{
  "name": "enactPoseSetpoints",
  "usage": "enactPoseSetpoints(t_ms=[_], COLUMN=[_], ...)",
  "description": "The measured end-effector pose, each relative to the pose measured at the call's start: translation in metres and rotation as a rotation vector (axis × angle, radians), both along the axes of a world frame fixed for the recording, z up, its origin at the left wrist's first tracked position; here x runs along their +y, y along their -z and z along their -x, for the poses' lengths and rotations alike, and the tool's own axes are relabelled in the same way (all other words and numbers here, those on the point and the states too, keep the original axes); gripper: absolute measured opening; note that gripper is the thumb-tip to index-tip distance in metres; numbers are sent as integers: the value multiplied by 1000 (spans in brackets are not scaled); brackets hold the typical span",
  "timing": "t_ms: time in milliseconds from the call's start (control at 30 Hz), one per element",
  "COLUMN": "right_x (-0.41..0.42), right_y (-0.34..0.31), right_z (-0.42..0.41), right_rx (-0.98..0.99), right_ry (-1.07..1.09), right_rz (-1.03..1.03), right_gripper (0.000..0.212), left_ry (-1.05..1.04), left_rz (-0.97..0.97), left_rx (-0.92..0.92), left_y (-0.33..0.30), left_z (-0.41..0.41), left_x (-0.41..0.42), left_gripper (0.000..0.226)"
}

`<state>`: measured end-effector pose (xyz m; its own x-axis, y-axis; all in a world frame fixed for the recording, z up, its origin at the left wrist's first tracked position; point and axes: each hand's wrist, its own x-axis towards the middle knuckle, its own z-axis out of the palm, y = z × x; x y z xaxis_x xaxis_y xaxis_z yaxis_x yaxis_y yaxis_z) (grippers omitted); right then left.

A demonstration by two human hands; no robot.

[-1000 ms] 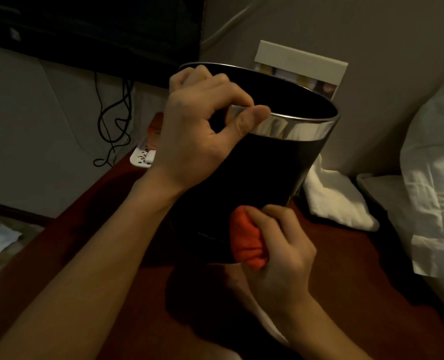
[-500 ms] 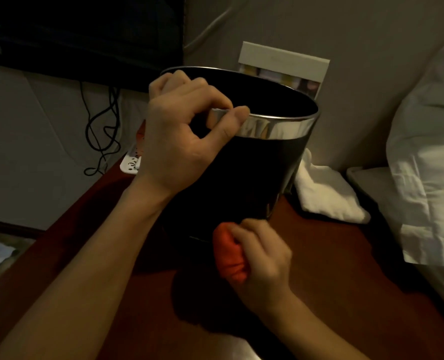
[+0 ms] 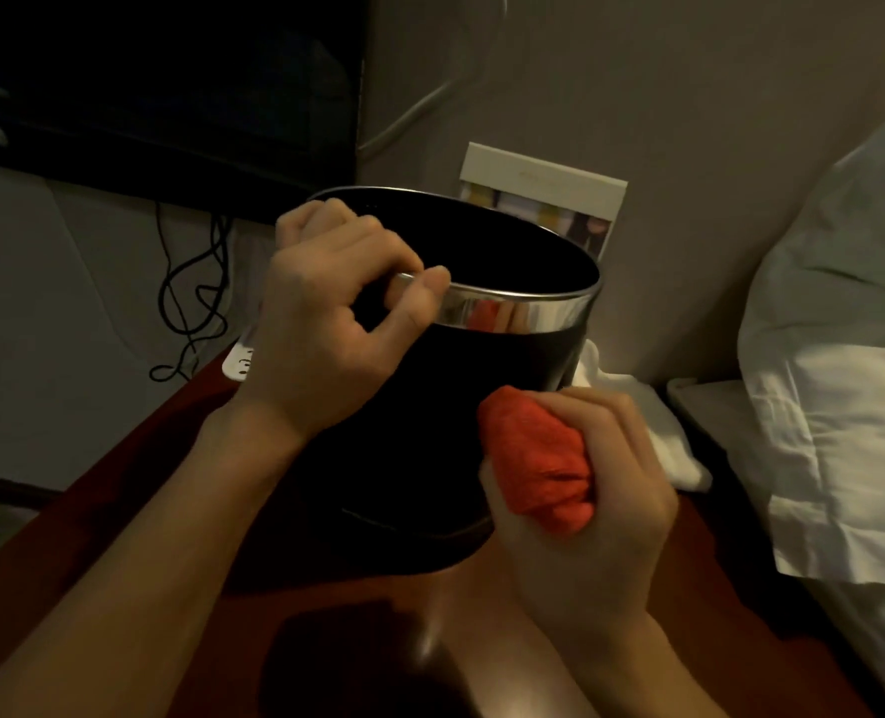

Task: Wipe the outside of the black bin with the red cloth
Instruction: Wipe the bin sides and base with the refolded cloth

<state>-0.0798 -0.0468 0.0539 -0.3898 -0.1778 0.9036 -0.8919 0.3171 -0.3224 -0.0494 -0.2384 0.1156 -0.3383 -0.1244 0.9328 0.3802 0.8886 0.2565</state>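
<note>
While the left hand point(image 3: 321, 329) keeps its pinch on the polished metal rim band of the round black bin point(image 3: 461, 406), thumb outside and fingers curled over the edge, the right hand point(image 3: 580, 489) has shifted. A second ago its bunched red cloth point(image 3: 536, 458) sat low on the near wall, close to the base; now the wad is higher and further round to the right side, about halfway up the dark wall. The right fingers are wrapped tightly round the cloth, so only its top and left face show. Whether the cloth is pressing the wall or just beside it is hard to tell in this dim light, though its red reflection shows in the rim band above.

The bin stands on the dark red-brown wooden tabletop point(image 3: 730, 588), tilted slightly, near a crumpled white towel point(image 3: 652, 406) and a white pillow point(image 3: 844, 406).

My reading is that the wiping stroke is travelling upward and round, so the lower front looks covered while the right flank, the back and the metal band probably remain.
</note>
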Motion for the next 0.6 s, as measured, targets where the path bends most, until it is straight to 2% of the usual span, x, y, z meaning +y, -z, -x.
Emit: enactPoseSetpoints(t_ms=[133, 233, 400, 600], right_x=[7, 8, 8, -7], right_y=[1, 1, -5, 56], right_z=[8, 11, 15, 17], right_rx=[-38, -59, -20, 22], right_ry=[44, 36, -9, -46], right_rz=[-3, -1, 62, -124], right_gripper=[32, 29, 26, 63], left_ry=[-174, -126, 23, 22], left_rz=[227, 195, 48, 49], left_rx=[-45, -13, -12, -8], left_y=[5, 5, 3, 3], left_z=[2, 7, 3, 5], left_x=[42, 35, 8, 7], left_gripper=[30, 33, 23, 22])
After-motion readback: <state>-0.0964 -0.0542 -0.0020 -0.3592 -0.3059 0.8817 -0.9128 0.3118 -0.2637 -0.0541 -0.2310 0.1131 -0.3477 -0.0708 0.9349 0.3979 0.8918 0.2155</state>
